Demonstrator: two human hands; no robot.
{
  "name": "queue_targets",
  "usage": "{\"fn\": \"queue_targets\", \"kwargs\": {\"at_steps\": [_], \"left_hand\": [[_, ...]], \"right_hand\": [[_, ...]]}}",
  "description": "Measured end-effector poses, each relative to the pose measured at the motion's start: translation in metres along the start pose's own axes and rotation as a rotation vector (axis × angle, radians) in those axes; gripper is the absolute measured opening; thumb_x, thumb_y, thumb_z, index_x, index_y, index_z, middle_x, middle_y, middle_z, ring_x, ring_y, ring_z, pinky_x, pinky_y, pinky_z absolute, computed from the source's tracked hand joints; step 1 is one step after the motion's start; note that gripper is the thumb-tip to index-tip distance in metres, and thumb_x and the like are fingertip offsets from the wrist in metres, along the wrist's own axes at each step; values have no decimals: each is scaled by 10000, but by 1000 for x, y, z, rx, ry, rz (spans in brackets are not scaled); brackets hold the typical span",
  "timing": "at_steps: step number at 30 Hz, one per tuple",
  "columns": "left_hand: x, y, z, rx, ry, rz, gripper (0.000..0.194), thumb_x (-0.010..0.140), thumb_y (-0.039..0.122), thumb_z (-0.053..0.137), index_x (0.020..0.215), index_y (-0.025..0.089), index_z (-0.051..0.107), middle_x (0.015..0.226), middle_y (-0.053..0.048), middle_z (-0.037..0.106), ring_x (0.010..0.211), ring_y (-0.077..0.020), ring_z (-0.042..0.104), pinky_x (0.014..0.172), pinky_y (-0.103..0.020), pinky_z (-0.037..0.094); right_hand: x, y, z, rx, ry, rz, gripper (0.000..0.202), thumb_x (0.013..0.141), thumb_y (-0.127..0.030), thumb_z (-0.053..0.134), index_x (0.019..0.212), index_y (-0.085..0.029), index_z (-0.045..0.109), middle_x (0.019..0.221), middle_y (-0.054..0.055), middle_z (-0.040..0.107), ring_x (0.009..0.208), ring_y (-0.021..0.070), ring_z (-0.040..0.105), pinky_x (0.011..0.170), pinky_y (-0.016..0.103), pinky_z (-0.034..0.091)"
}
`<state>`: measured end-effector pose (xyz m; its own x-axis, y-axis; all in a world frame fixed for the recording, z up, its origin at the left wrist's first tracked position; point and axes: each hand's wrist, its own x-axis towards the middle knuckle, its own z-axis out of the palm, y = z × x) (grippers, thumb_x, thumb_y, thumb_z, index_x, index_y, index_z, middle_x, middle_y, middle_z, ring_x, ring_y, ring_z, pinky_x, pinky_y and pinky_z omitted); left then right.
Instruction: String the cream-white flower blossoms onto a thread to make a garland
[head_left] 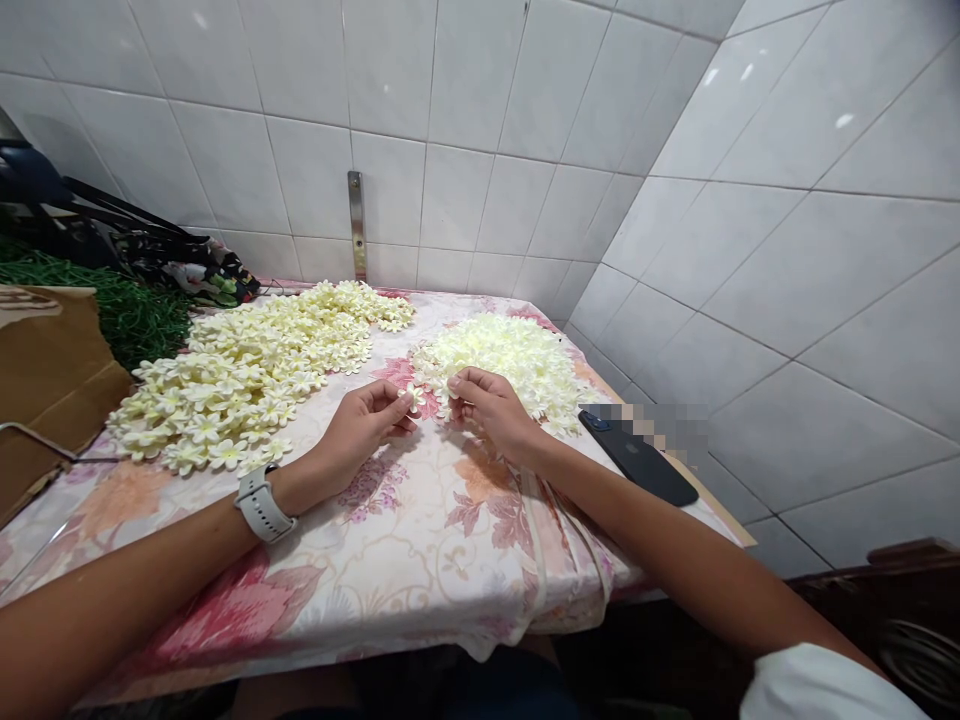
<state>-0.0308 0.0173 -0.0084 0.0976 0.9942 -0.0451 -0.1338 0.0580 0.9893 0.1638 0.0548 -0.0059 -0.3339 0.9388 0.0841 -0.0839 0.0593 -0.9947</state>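
Observation:
My left hand (370, 418) is closed in a pinch on a small white-and-yellow flower (413, 399), held above the table. Close by on the right, my right hand (491, 410) has its thumb and fingers pressed together. Something pale shows at those fingertips, but I cannot make out whether they grip it or it belongs to the heap behind. That heap is of loose white petal pieces (510, 355), just beyond my right hand. A bigger pile of cream flowers with yellow centres (247, 370) spreads beyond and left of my left hand.
A floral tablecloth (420, 560) covers the table. A dark phone (645, 460) lies at the right edge, beside my right forearm. Left stand a torn cardboard box (60, 370), green shredded strands (142, 320) and a flowered bag (202, 270). Tiled walls (480, 90) close off the back and right.

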Motion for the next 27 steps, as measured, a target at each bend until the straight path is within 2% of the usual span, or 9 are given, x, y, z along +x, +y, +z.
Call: {"fn": "queue_targets", "kwargs": {"at_steps": [3,6,9,12,17,21,27], "left_hand": [[0,-1,0,13,-16,9,462,650,533,856,748,158,604,704,14,645,675,-115,618,685,-255,498],[0,-1,0,30,-9,8,460,654,533,852,750,155,608,700,9,649,675,-118,617,670,-253,488],[0,-1,-1,39,-4,7,465,652,533,852,748,153,602,699,8,650,670,-119,615,666,-255,484],[0,0,0,46,-8,-3,457,653,517,854,752,149,601,701,10,647,671,-116,616,660,-250,479],[-1,2,0,39,-26,-23,446,649,495,861,730,150,590,704,19,636,666,-107,615,671,-247,489],[-1,2,1,41,-40,-25,440,658,496,855,730,153,591,700,18,633,668,-110,615,660,-246,488],[-3,3,1,58,-64,-28,415,682,472,848,723,147,594,734,14,632,665,-102,609,657,-244,484]], "right_hand": [[3,1,-2,2,-13,-42,433,784,-549,740,657,-177,558,596,-27,561,534,90,498,548,250,398],[5,3,-4,-15,22,-75,418,712,-545,807,736,-168,629,647,-21,598,562,93,520,571,255,435],[6,5,-5,20,32,-40,426,639,-504,866,805,-167,664,696,-18,632,591,100,554,587,260,471],[7,6,-6,57,43,-28,399,643,-480,870,813,-179,670,737,-15,648,643,107,572,607,255,482],[9,6,-9,37,115,-179,326,674,-434,868,781,-181,693,763,-10,649,714,101,562,684,245,480],[10,2,-12,84,116,-211,349,642,-417,897,776,-180,679,715,-19,642,659,93,548,649,245,468],[3,-7,-12,201,56,-185,467,608,-320,936,886,-216,575,688,-55,654,628,82,551,651,238,452]]}}
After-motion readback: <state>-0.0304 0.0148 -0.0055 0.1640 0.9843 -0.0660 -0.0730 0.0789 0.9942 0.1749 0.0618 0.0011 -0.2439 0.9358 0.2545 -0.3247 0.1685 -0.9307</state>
